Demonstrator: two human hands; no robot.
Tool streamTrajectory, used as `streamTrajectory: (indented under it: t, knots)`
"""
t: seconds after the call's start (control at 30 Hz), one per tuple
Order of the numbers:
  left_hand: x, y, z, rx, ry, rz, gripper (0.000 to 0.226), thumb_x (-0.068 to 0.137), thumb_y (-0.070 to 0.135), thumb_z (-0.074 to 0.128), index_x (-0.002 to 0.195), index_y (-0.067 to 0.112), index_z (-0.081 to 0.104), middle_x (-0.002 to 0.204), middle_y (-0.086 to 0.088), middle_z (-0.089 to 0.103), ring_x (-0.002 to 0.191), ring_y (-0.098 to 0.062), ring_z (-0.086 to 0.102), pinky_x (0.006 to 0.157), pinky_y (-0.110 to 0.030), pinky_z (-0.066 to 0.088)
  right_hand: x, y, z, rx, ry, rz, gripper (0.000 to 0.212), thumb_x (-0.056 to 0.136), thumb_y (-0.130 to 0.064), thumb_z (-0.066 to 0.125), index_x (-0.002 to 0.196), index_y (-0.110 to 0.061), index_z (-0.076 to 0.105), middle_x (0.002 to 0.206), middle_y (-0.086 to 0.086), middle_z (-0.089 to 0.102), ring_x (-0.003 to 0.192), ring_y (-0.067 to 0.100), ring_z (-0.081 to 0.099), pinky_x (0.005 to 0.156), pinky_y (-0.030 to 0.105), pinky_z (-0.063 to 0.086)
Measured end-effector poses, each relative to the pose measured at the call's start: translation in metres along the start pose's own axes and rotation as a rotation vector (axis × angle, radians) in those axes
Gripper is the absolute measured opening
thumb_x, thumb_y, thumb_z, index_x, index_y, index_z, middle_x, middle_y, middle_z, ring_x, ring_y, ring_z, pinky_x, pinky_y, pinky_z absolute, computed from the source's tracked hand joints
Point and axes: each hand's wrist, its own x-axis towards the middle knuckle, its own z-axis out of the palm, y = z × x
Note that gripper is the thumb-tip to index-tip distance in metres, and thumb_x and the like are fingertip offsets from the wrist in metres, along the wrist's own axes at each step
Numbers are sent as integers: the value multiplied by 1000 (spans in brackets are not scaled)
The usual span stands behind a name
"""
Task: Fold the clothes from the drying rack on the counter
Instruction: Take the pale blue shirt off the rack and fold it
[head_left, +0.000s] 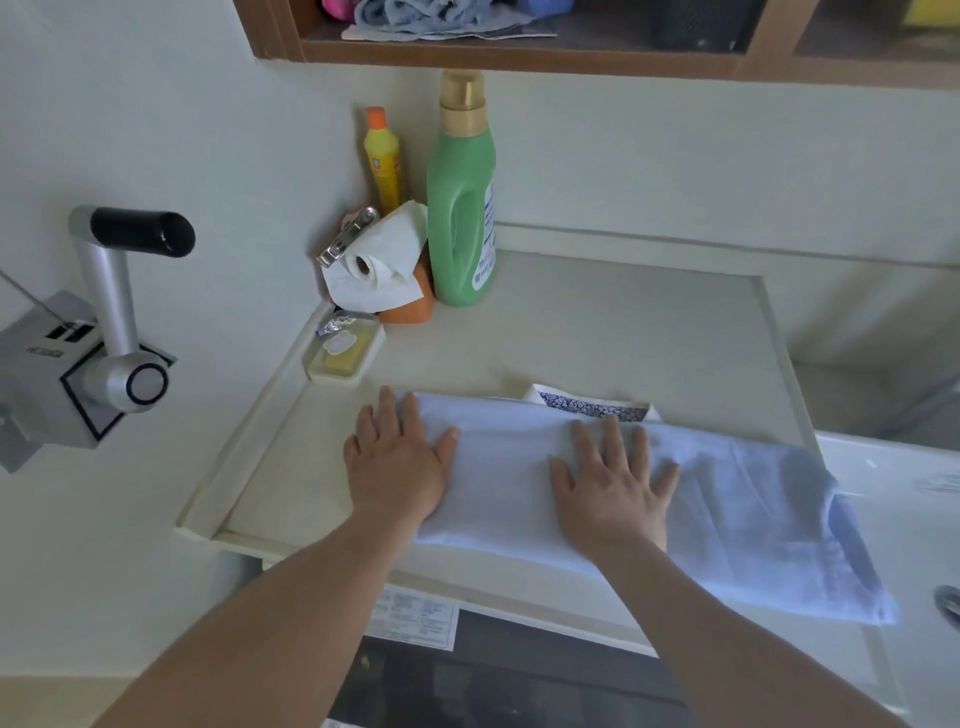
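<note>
Cream bench (597, 332): I press both hands, left (397, 462) and right (615, 486), flat and ungripping, smoothing the white garment (727, 509) for folding.

cloth (519, 467): white, folded into a long flat band | lies across the surface (597, 332), near its front edge | right end hangs past the surface's right edge, rumpled | patterned item (592, 405): blue-white, flat, tucked behind it, touching
</note>
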Motion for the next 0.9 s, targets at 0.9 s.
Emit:
streamTrajectory:
  t: [0.9]
  knots:
    - [-31,-21,-89,-772,-539,-233,56,60,41,78,113,23,70,110,-4,75,99,-24,72,93,-47,59,-1,-40,-41,-227,-399,-385,116,64,-84,60,155,-53,-7,169,-4,-11,156,31,-6,110,78,7]
